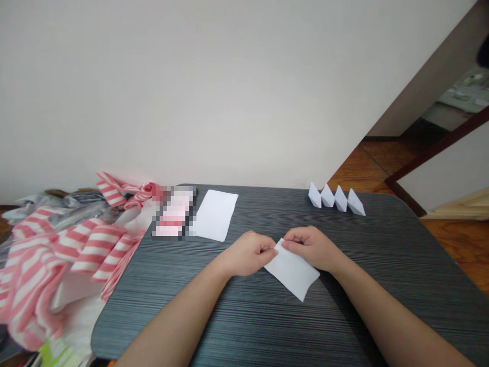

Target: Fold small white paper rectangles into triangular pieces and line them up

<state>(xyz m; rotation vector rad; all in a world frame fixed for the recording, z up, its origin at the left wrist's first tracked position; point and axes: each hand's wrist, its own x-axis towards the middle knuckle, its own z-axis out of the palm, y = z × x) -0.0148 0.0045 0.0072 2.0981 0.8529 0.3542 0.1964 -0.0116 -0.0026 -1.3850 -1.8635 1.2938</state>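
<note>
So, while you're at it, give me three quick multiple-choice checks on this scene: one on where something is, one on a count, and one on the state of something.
1. Where does the row of folded white paper shapes stand on the dark grey table?
A. Along the far edge, right of centre
B. Along the near edge, left of centre
C. At the table's centre

2. How many shapes are in that row?
A. Three
B. Four
C. Six

3. What state is the white paper sheet in?
A. Lying untouched
B. Lifted high in one hand
C. Held between the left hand and the right hand

Answers:
1. A, the row lines the far edge, right of centre.
2. B, four separate shapes stand side by side.
3. C, the fingers of both hands pinch its upper edge.
</note>
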